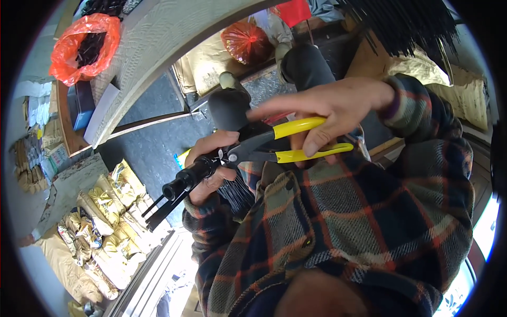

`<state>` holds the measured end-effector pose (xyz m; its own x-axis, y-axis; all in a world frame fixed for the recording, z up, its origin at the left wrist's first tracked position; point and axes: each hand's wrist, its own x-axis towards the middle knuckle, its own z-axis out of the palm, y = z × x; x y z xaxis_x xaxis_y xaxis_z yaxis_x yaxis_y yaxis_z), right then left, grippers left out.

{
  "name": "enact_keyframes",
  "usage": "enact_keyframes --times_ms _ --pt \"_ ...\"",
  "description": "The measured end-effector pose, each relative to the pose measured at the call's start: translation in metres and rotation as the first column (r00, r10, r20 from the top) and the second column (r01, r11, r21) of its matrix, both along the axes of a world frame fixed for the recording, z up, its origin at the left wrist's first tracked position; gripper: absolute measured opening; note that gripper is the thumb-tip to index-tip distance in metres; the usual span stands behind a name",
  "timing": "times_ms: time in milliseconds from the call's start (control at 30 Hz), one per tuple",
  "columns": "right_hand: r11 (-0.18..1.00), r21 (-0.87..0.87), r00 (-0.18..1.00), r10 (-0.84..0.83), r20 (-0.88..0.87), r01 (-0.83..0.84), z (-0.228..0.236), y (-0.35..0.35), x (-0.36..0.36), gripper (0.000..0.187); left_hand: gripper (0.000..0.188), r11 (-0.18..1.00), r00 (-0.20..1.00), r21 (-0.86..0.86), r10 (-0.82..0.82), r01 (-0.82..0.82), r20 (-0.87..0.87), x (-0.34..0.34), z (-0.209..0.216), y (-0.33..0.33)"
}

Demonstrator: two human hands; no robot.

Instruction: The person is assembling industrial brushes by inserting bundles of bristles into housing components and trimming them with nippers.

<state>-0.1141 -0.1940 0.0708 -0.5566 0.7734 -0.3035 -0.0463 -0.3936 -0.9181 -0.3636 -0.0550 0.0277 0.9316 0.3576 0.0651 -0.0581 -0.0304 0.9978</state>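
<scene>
While the left hand (210, 143) is raised in front of the body, its fingers are clamped around a single black tubular part (196, 172), which slants down to the left with its open, ring-like end outward. Two thin, straight dark rods (158, 210) stick out beside that end. The right hand (343, 103) reaches in from the right, its wrist bent toward the left hand, holding one pair of pliers (256, 142). Its thumb presses on the lower handle and some fingers pass between the handles, while the index finger points outward, blurred, above the upper handle. The two handles, coated in smooth yellow, stand apart; the arms near the round pivot are dark metal. The jaws lie at the black part, right beside the left fingers, but I cannot tell whether they bite on it.

Behind the hands is a plaid shirt (338, 222) of coarse-looking cloth, in dark, grey-green and orange-red checks. Two bundles of slender black rods show: one (236, 196) just beyond the left sleeve, the other (406, 26) at the upper right, too dense to count.

Farther off, two thin, crinkled orange-red plastic bags appear, one open (110, 55) around dark pieces on a pale, curved-edged worktop (153, 39), the other gathered shut (246, 43). Over the dark floor (150, 95), at the lower left, lie many creased, shiny tan packages (119, 240), overlapping too much to count.
</scene>
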Motion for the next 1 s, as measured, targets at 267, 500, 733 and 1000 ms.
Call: enact_keyframes --times_ms 267,500,733,1000 --pt "0.365 0.788 0.218 -0.826 0.520 -0.496 -0.013 0.008 -0.021 0.022 0.065 0.952 0.951 0.001 0.305 -0.306 0.049 0.013 -0.004 -0.012" --pt "0.397 0.735 0.197 -0.794 0.575 -0.549 -0.003 0.018 -0.018 0.024 0.067 0.928 0.928 -0.057 0.370 -0.367 0.045 0.016 0.002 -0.012" --pt "0.371 0.870 0.285 -0.838 0.465 -0.325 -0.023 0.011 -0.024 0.035 0.084 0.921 0.910 -0.090 0.388 -0.378 0.147 0.024 -0.011 -0.007" --pt "0.999 0.019 0.990 0.048 0.133 -0.051 0.009 0.021 0.004 0.029 0.099 0.917 0.918 -0.048 0.396 -0.395 0.014 0.035 0.014 -0.006"
